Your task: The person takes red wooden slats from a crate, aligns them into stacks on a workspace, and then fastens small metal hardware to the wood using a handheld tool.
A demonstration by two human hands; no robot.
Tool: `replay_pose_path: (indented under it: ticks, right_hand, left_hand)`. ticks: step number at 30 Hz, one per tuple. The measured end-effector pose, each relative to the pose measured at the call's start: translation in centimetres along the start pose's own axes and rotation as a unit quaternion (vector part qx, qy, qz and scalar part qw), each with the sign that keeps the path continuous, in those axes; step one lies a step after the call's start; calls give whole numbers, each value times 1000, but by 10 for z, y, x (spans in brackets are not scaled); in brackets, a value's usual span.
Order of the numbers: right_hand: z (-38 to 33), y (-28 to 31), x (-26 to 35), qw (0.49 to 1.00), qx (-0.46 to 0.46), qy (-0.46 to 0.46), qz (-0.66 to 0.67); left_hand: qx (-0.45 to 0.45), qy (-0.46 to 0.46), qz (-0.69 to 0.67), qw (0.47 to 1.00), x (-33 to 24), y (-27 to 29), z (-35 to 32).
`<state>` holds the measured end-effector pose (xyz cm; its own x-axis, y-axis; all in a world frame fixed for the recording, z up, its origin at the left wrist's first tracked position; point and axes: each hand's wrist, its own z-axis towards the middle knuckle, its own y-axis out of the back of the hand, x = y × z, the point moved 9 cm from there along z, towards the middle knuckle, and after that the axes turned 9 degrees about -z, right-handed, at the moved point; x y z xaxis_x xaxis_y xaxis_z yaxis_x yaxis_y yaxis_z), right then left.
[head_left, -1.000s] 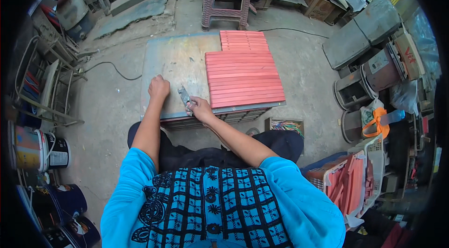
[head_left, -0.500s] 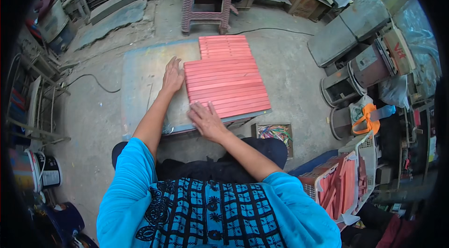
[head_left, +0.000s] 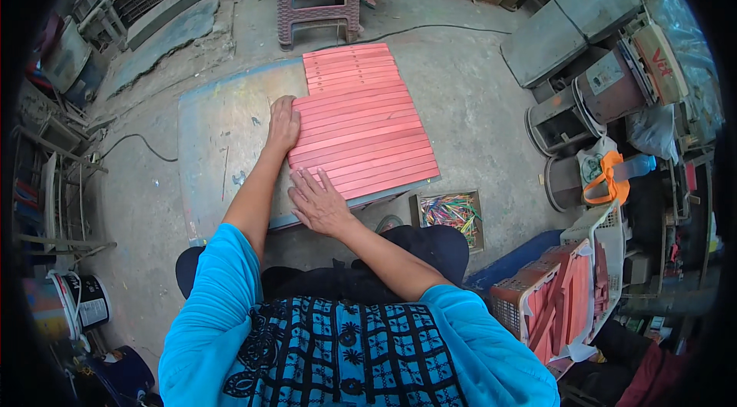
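Where the grey tabletop [head_left: 223, 146] meets centre frame, red slats [head_left: 361, 131] lie side by side, long axes running left-right, slightly tilted. Left hand [head_left: 282, 125] and right hand [head_left: 318, 204]: fingers open, flat against slat edges.

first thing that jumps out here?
The block of red slats laid side by side on the grey board, mid-frame. Both hands lie flat at it: the left hand on its left edge, the right hand at its near corner. Lower right, a basket holds more red pieces, with a box of coloured sticks beside the board.
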<state>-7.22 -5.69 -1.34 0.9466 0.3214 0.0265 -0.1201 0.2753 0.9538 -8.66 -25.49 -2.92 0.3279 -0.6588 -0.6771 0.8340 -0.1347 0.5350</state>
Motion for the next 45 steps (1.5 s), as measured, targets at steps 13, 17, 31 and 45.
replay_pose_path:
  ticks: [13, 17, 31, 45]
  right_hand:
    - [-6, 10, -12, 999, -38, 4, -1]
    - [-8, 13, -17, 999, -38, 3, 10]
    - [-8, 29, -22, 998, -33, -11, 62]
    - [-106, 111, -233, 891, -170, -417, 59]
  left_hand:
    - [-26, -3, -39, 999, -12, -9, 4]
    - [-25, 23, -46, 998, -11, -13, 5]
    - [-102, 145, -198, 964, -3, 6, -36]
    - [-111, 194, -491, 842, -40, -11, -95]
